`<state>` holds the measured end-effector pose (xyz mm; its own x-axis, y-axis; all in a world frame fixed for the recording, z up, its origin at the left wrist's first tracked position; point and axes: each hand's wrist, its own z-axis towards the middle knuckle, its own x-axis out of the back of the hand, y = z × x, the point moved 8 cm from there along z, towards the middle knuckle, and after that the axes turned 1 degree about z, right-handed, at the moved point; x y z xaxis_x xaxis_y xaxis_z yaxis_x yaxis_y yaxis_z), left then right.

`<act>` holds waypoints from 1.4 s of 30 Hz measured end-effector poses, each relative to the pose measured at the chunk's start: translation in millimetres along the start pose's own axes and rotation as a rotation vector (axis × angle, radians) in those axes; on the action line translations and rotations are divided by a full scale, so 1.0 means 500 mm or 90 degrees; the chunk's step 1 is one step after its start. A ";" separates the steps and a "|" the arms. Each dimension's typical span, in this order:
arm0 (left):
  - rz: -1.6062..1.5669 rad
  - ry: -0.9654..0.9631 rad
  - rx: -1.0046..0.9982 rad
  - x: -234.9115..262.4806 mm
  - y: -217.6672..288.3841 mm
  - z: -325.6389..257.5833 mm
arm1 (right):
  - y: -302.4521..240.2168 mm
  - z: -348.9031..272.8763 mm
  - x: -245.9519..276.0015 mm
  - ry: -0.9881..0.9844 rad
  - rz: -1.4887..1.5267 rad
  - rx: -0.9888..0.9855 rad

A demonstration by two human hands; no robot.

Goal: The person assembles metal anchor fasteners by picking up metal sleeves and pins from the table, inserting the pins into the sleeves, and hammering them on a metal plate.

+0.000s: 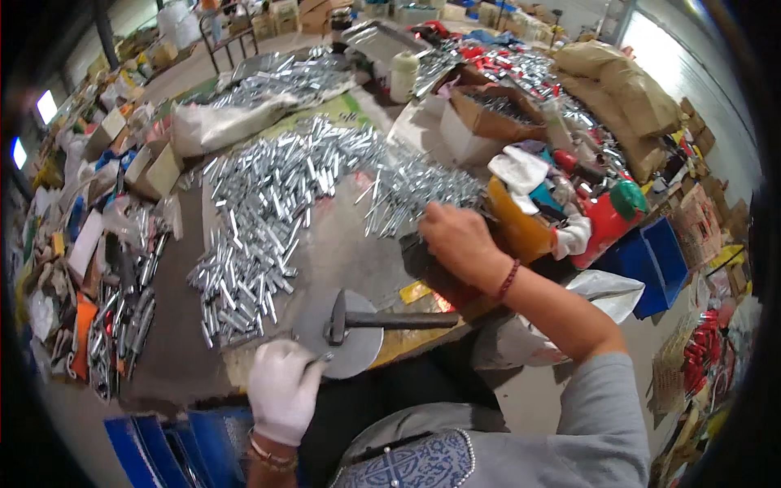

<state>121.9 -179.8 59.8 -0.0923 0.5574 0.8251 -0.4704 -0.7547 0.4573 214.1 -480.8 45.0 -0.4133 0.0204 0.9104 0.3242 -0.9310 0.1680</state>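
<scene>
In a white glove, my left hand (pixel 282 392) is closed at the near edge of the table, with a small silvery metal piece (pixel 326 356) pinched between thumb and fingers. Just beside it a hammer (pixel 390 320) lies across a grey round disc (pixel 356 348), its handle pointing right. My bare right hand (pixel 462 241) reaches to the near side of a heap of thin metal pins (pixel 423 183); its fingers are bent together, and what they hold is hidden. A dark block-like thing (pixel 420 259) sits under that hand. Left of the pins spreads a large heap of silvery metal tubes (pixel 252 220).
A yellow container (pixel 511 224), rags and a red bottle with a green cap (pixel 606 215) crowd the right side. Behind stand an open carton (pixel 496 114) and a white bottle (pixel 403 76). Blue bins (pixel 651 264) stand right; more blue bins (pixel 154 447) lie lower left.
</scene>
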 end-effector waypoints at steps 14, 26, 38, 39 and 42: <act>-0.076 0.036 -0.027 -0.015 0.001 -0.005 | -0.243 -0.083 0.091 -0.121 0.663 -0.030; -0.054 0.032 0.000 -0.014 0.002 -0.011 | -0.273 -0.084 0.131 0.001 0.359 0.135; -0.046 0.032 0.003 -0.018 0.002 -0.008 | -0.273 -0.081 0.121 0.039 0.417 0.158; -0.047 0.031 0.002 -0.021 0.002 -0.007 | -0.271 -0.078 0.120 0.040 0.415 0.157; -0.050 0.036 -0.003 -0.020 0.006 -0.010 | -0.279 -0.074 0.119 0.021 0.419 0.173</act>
<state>117.3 -185.7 51.4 -0.1045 0.6337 0.7665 -0.4821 -0.7064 0.5183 112.6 -363.4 61.7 -0.0828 -0.5299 0.8440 0.7143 -0.6221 -0.3205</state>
